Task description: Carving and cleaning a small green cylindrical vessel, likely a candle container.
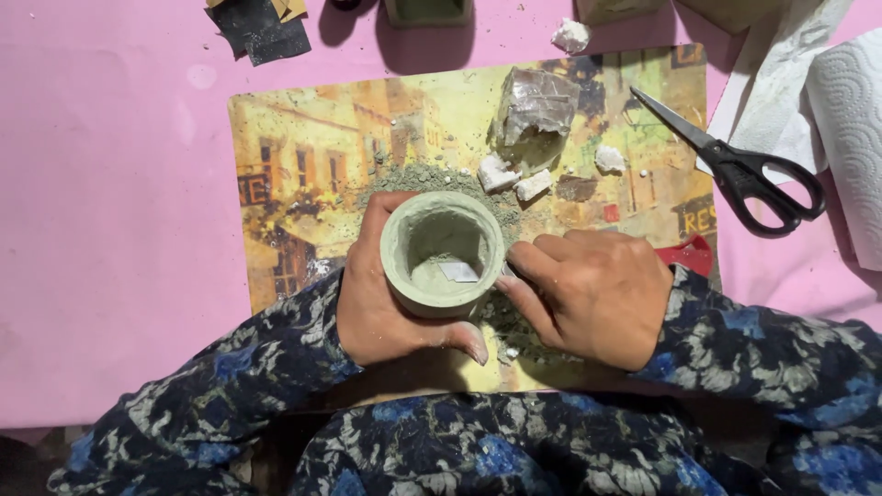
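Note:
My left hand (377,298) is wrapped around a round grey-green cement pot (441,253), holding it upright over a printed placemat (303,165). A small white scrap lies inside the pot. My right hand (588,294) is closed on a thin tool with a red handle (691,253), its tip pressed against the pot's right rim. The tool's working end is hidden by my fingers. Grey-green dust and crumbs lie on the mat around the pot.
White foam bits (514,179) and a crumpled plastic piece (537,106) lie behind the pot. Black-handled scissors (744,174) rest at the right, next to a paper towel roll (850,119). Sandpaper scraps (262,28) and dark containers sit at the far edge of the pink table.

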